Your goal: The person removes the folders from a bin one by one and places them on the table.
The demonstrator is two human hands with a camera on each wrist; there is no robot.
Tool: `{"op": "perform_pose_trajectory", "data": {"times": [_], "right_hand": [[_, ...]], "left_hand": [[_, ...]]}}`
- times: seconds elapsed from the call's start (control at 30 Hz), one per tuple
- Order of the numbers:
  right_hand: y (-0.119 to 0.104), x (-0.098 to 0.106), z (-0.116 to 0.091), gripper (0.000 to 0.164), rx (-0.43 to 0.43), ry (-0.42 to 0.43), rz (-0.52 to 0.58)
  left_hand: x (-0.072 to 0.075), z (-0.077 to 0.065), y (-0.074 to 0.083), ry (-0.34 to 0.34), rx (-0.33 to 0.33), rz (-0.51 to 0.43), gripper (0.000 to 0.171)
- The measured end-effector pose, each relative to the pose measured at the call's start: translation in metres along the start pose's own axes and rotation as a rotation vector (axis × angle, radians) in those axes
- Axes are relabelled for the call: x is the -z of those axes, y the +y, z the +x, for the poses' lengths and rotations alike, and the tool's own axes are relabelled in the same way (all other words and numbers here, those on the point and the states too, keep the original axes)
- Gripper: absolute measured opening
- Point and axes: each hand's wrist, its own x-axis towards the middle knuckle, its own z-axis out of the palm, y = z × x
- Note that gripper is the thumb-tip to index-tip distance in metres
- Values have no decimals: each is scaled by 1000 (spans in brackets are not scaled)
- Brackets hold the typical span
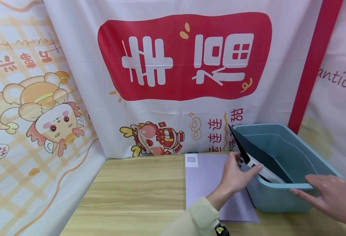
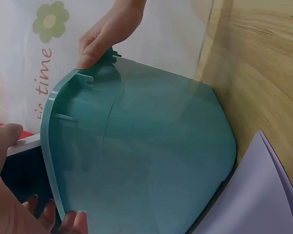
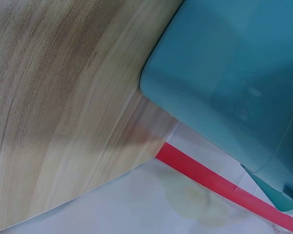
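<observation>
A blue-green plastic bin (image 1: pixel 285 196) stands at the right of the table. Leaning over its near left rim is a thin, dark, book-like item (image 1: pixel 256 149) with a white edge, partly down inside the bin. My left hand (image 1: pixel 234 175) pinches this item by the white edge, thumb on top, with some fingers hidden behind it. In the left wrist view, the fingers of that hand are beside the bin's rim (image 2: pixel 48 131). My right hand (image 1: pixel 333 196) grips the bin's near right rim, its thumb outside. Only a sliver of it shows in the right wrist view.
A lavender folder (image 1: pixel 200 186) with a white label (image 1: pixel 191 160) lies on the wooden table (image 1: pixel 137 190), left of the bin and partly behind my left forearm. Printed cloths (image 1: pixel 184 59) hang at the back and on both sides.
</observation>
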Motion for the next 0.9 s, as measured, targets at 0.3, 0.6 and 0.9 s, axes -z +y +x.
{"op": "perform_pose_trajectory", "data": {"times": [0.3, 0.6, 0.9], "right_hand": [[1, 2, 2, 50, -18, -42, -7], [1, 3, 3, 52, -24, -40, -10], [-1, 3, 2, 54, -21, -44, -16]], "left_hand": [[-13, 4, 6, 52, 52, 70, 47], [-16, 5, 5, 84, -23, 57, 40], [-22, 7, 1, 120, -111, -68, 33]]}}
